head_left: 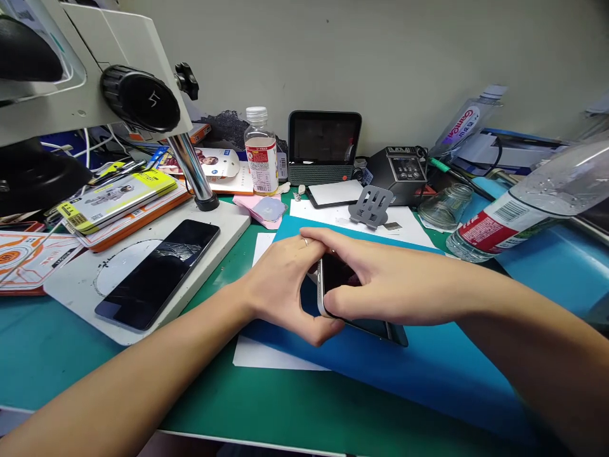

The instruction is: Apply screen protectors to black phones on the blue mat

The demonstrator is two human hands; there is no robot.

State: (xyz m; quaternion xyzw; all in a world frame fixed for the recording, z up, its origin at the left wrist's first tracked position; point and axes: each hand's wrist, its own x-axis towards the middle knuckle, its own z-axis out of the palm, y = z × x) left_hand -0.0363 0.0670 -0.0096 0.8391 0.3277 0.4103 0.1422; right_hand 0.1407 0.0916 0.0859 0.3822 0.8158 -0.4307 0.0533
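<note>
Blue mat (pixel 442 374), phone (pixel 335 273) between right fingers (pixel 341 302)

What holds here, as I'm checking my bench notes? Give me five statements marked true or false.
1. The right hand holds a phone. True.
2. The mat under the hands is yellow. False: it is blue.
3. Another phone lies on the white base. True.
4. The big red-labelled bottle stands upright. False: it is tilted.
5. The glass jar is left of the display in the picture. False: it is to the right.
</note>
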